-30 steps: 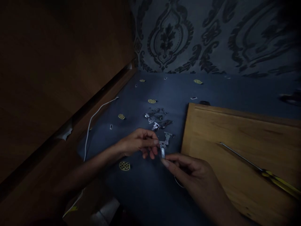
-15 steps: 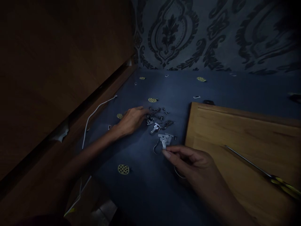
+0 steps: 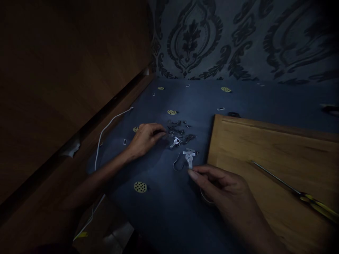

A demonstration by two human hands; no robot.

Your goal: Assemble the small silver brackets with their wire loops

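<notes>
A heap of small metal fittings and screws (image 3: 180,132) lies on a dark blue floor. My left hand (image 3: 147,137) rests at the heap's left edge, fingers curled in a pinch on a small piece I cannot name. My right hand (image 3: 219,185) is lower right, thumb and forefinger pinched on the bottom end of a T-shaped metal bracket (image 3: 189,157) that lies on the floor. A thin wire loop (image 3: 178,165) sits just left of the bracket.
A wooden panel (image 3: 267,169) lies at right with a yellow-handled screwdriver (image 3: 304,195) on it. Dark wooden furniture (image 3: 66,88) fills the left. A white cable (image 3: 106,130) runs along its base. Round perforated yellow discs (image 3: 140,186) are scattered about. Patterned wallpaper (image 3: 238,38) stands behind.
My left hand let go of the bracket, went up to the heap of fittings, then curled its fingers there. My right hand kept the bracket and lowered it onto the floor.
</notes>
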